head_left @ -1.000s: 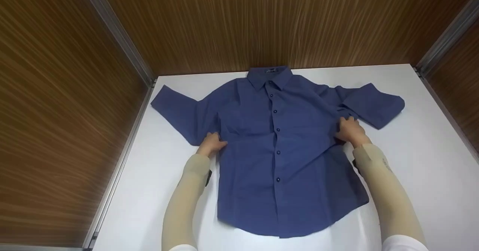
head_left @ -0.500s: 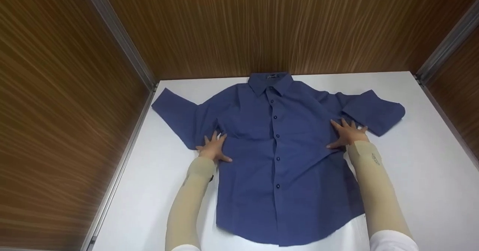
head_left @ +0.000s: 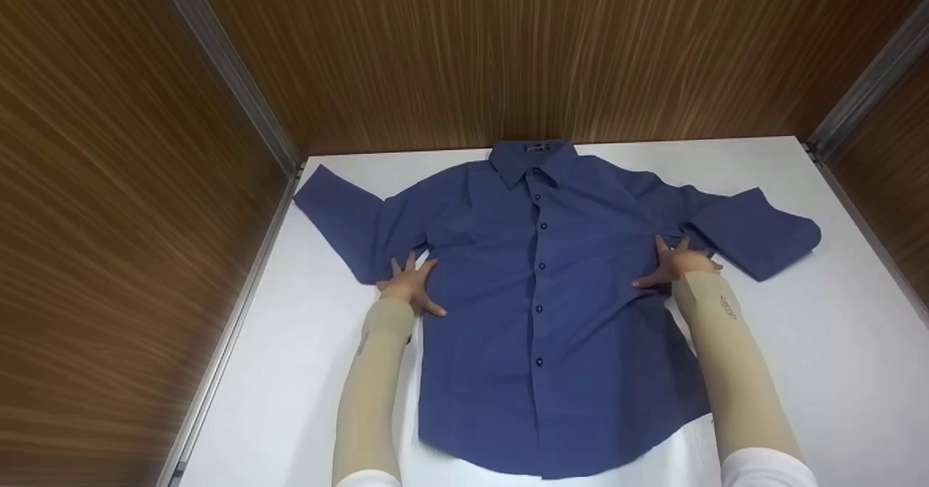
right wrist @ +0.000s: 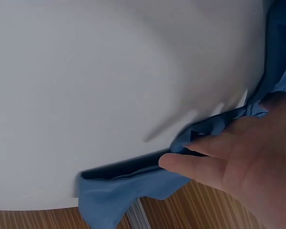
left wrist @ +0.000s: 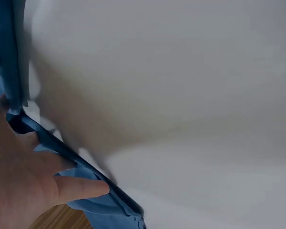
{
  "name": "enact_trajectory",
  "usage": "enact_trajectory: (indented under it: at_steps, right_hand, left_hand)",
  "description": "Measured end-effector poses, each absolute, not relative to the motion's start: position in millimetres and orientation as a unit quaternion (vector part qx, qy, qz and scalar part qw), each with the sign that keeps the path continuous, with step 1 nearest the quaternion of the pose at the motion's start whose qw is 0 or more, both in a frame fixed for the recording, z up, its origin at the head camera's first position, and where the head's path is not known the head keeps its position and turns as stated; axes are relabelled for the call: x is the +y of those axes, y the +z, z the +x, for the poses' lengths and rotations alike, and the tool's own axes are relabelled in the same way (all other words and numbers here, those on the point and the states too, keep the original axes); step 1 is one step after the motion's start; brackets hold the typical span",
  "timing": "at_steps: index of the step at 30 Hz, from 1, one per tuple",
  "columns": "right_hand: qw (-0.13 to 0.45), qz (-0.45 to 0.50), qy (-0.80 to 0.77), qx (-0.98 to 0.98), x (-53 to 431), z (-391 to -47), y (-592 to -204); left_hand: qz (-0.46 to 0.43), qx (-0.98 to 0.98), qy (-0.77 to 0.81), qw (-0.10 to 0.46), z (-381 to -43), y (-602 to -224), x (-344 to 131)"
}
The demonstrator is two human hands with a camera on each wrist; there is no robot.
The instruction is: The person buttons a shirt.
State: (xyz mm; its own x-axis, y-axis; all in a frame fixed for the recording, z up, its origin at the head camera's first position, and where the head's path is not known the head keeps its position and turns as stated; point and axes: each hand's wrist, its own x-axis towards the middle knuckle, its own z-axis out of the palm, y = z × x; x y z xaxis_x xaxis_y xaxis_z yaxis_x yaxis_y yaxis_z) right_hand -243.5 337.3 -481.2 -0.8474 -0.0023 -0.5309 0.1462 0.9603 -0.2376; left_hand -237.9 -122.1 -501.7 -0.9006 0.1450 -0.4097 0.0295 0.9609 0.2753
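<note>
A dark blue button-up shirt lies front up on the white table, its collar toward the back panel and both sleeves out to the sides. My left hand rests with spread fingers at the left underarm, thumb on the shirt's side. In the left wrist view, fingers lie along the edge of the left sleeve. My right hand spreads likewise at the right underarm, its thumb on the body and the fingertips by the sleeve. The right wrist view shows fingers touching the folded sleeve cloth.
The white table extends on both sides of the shirt. Wood-grain panels stand at the back, left and right, joined by metal corner rails.
Both hands were bunched at the shirt's sides a second ago; their fingers are now spread flat. The collar and right sleeve have shifted to the right, and the chest creases have smoothed somewhat.
</note>
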Motion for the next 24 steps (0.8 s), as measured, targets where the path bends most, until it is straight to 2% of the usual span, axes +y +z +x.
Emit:
enact_trajectory:
  at_steps: [5, 11, 17, 20, 24]
  right_hand:
    - [0.256, 0.029, -0.133, 0.957, 335, -240, -487]
    - [0.172, -0.021, -0.082, 0.981, 334, -236, -495]
    - [0.086, -0.105, -0.013, 0.991, 336, -232, -496]
    - [0.092, -0.121, -0.020, 0.988, 338, -229, -494]
    - [0.150, -0.113, -0.045, 0.981, 339, -226, -496]
  left_hand:
    - [0.038, 0.969, 0.108, 0.221, -238, -503, -124]
    - [0.018, 0.974, 0.064, 0.218, -239, -505, -121]
    - [0.091, 0.983, -0.011, 0.160, -245, -504, -114]
    - [0.146, 0.977, -0.069, 0.136, -250, -502, -111]
    - [0.180, 0.967, -0.107, 0.148, -257, -502, -110]
